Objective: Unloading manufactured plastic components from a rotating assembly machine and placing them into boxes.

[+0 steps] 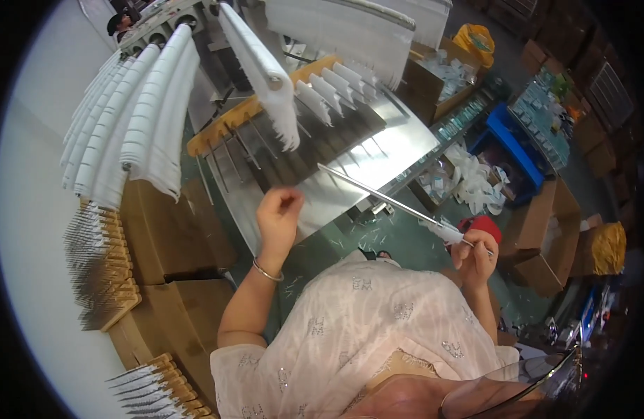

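Note:
My right hand [478, 255] grips a long metal rod [388, 199] near its lower right end. The rod slants up and left over the metal table [406, 140]. A bit of white material [444, 231] clings to it just above my fingers. My left hand [280, 213] is raised by the table's near edge with its fingers curled together; whether anything is between them is hidden. On the table lies a wooden bar [227, 124] with a row of metal pins. White sleeves [329, 85] cover several pins at its right end, while those on the left are bare.
White-wrapped rollers [161, 98] fan out from a machine at upper left; another white roll [262, 63] reaches over the table. Pin boards [119, 258] are stacked on cardboard boxes [171, 314] at left. Boxes [545, 237] and a blue crate [521, 150] stand at right.

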A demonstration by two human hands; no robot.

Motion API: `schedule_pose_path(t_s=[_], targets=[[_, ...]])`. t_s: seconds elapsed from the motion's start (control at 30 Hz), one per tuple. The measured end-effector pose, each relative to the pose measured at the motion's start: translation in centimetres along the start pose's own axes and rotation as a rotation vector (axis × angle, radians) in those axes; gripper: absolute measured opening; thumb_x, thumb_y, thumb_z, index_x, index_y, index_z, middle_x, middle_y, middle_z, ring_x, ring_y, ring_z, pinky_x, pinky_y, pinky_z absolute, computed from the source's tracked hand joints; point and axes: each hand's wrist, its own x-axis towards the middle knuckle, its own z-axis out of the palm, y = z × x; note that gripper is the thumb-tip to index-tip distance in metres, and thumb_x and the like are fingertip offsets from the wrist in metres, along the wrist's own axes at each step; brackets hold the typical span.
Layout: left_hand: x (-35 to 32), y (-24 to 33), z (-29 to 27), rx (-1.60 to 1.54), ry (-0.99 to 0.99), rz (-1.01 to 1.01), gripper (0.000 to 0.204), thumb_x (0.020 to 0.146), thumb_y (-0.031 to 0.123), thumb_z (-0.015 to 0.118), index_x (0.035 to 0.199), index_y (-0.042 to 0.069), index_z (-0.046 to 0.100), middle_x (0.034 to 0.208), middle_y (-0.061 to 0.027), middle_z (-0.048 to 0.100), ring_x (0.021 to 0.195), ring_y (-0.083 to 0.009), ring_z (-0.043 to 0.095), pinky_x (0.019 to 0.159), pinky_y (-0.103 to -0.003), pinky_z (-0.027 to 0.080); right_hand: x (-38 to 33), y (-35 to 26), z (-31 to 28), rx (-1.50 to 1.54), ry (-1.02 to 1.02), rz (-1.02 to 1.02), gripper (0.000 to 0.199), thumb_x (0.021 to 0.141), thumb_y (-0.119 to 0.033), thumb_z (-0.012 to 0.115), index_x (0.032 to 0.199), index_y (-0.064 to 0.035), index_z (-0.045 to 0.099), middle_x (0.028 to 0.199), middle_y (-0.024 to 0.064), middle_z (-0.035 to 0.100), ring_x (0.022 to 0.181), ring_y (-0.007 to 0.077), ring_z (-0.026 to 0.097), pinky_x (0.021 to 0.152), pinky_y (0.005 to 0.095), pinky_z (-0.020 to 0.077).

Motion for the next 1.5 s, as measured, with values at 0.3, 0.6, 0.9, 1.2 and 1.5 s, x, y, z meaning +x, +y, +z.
schedule_pose_path(t_s=[0.3,0.6,0.9,1.2,1.5], targets=[[11.3,-3.3,0.9,-0.555,0.038,-0.22,0.03,0.086,0.024,0.048,0.106,0.004,0.041,0.074,-0.001,0.045,0.059,-0.0083,0.042,0.054,-0.021,0.036,3.3,-2.2,4.0,-0.491,-0.158,-0.263,0.021,0.081,-0.01,0.046,0.094,0.004,0.055,0.064,0.0107,0.056,0.051,0.016,0.054,0.048,0.0247,0.0439],[15.8,-5.8,3.7,-0.916,0.215,-0.182,0.016,0.089,0.018,0.041,0.093,0.003,0.046,0.077,-0.0066,0.055,0.067,-0.01,0.051,0.058,-0.023,0.042,7.4,-3.0,9.8,-0.924,-0.405,-0.418,0.019,0.072,0.002,0.054,0.091,0.0025,0.057,0.064,0.0092,0.057,0.053,0.0172,0.055,0.048,0.0236,0.043],[6.7,4.0,2.8,-0.039,-0.373,0.064,0.018,0.078,0.006,0.053,0.095,0.001,0.056,0.069,-0.0017,0.052,0.059,-0.0095,0.044,0.054,-0.024,0.038,6.7,-2.8,8.1,-1.0,-0.397,-0.53,0.019,0.067,0.003,0.056,0.086,0.002,0.058,0.063,0.0091,0.056,0.053,0.0194,0.055,0.047,0.0257,0.0431],[15.7,-5.5,2.9,-1.043,0.076,-0.447,0.033,0.083,0.035,0.045,0.098,0.006,0.048,0.06,0.0013,0.043,0.043,-0.0076,0.036,0.036,-0.019,0.025,7.7,-3.9,9.2,-1.039,-0.393,-0.497,0.018,0.068,0.004,0.055,0.086,0.0022,0.058,0.063,0.0092,0.055,0.051,0.0195,0.054,0.045,0.0262,0.0417],[11.2,0.4,4.7,-0.528,-0.15,-0.207,0.029,0.084,0.029,0.047,0.097,0.004,0.054,0.058,0.0042,0.041,0.046,-0.0035,0.033,0.04,-0.017,0.02,7.3,-2.0,7.2,-0.993,-0.361,-0.562,0.017,0.068,0.003,0.056,0.085,0.0027,0.057,0.063,0.0099,0.055,0.052,0.0203,0.055,0.047,0.0259,0.0427]])
